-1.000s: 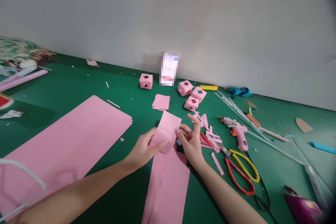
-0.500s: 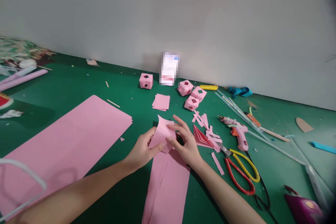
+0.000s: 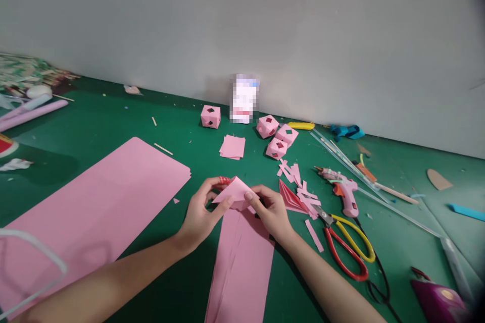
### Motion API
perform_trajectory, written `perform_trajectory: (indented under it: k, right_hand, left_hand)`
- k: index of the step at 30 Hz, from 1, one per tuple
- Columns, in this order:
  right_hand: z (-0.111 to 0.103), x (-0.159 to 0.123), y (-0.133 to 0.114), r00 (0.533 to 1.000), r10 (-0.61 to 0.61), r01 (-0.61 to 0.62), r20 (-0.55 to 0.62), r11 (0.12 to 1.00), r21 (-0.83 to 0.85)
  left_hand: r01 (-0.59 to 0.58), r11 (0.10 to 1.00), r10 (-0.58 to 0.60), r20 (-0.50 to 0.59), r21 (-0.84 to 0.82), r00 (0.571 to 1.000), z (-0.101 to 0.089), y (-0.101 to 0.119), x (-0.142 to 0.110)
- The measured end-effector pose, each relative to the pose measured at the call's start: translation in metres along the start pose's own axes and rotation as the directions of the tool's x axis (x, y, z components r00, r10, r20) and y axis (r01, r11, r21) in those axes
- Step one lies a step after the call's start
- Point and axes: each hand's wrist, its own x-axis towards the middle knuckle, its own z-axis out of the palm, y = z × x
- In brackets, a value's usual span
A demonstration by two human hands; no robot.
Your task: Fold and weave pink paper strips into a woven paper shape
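Between my two hands is a small pink paper square, bent so that one corner points away from me. My left hand pinches its left side, thumb on top. My right hand grips the right side with the thumb pressed on the paper; its other fingers are partly hidden behind. Below the hands lie long pink paper strips. Just right of my right hand sits a folded pink paper piece. A stack of pink squares lies beyond the hands.
Pink paper cubes stand near a blurred upright screen. To the right are paper scraps, scissors, a glue gun and a purple object. Large pink sheets cover the left.
The paper square was held flatter, one corner away; its far edge was bent over toward me, and it now shows a triangular fold. My right hand came in closer, its raised index finger lowered.
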Motion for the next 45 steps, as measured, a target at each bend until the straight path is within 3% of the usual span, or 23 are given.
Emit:
perform_trajectory:
  k: [3,9,15,25,37,45]
  right_hand:
    - [0.0,0.0,-0.002,1.0,-0.009,0.01,0.009,1.0,-0.019]
    - [0.0,0.0,-0.009,0.998,-0.016,0.018,0.052,0.999,-0.044]
    - [0.001,0.001,-0.003,1.0,0.011,-0.012,0.019,0.999,0.048]
    - [0.003,-0.001,-0.008,0.997,-0.049,0.057,0.065,0.989,-0.136]
    - [0.005,0.0,-0.014,0.996,-0.048,0.054,0.078,0.996,-0.068]
    - [0.007,0.003,-0.015,1.0,0.002,-0.001,0.007,0.997,-0.078]
  left_hand:
    - [-0.068,0.998,0.068,-0.069,-0.001,0.995,0.0,-0.003,0.002]
    - [0.098,0.993,-0.091,0.115,-0.06,0.989,-0.002,0.001,0.004]
    - [0.108,0.993,-0.099,0.166,-0.045,0.981,-0.002,0.005,0.004]
    - [0.087,0.996,-0.084,0.127,-0.022,0.988,-0.001,0.005,0.007]
    - [0.025,0.998,-0.034,0.151,0.064,0.988,0.002,-0.004,0.005]
    - [-0.017,0.999,0.014,0.07,0.041,0.997,0.003,-0.001,0.001]
